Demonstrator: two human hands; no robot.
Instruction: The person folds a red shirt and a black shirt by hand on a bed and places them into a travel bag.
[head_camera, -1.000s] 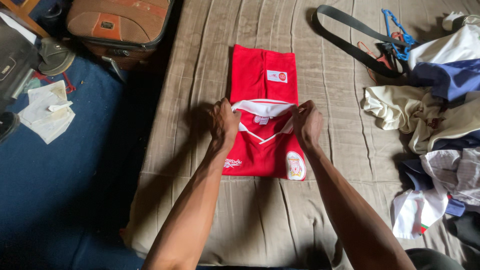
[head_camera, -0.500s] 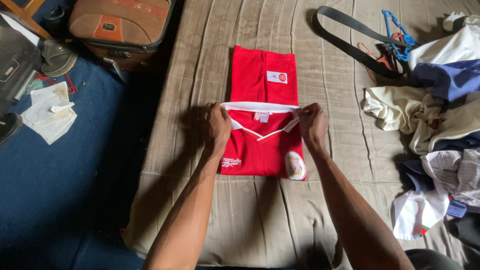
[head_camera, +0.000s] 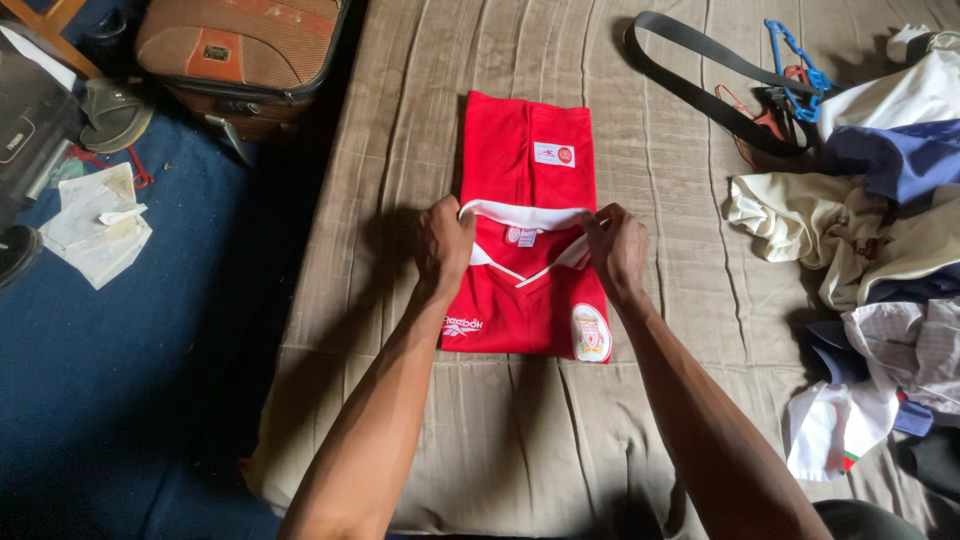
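We had a single view, from the camera worn on the head, looking steeply down and forward across the bed from its near edge. It sat close enough that both forearms filled the lower frame, while the bed's far edge lay beyond the top of the picture. The bed's left edge and a strip of blue floor showed on the left.

Bed covered by a ribbed tan spread, lit from above. Left: dark blue carpeted floor bearing a brown suitcase and scattered papers. Right: heap of loose clothes.
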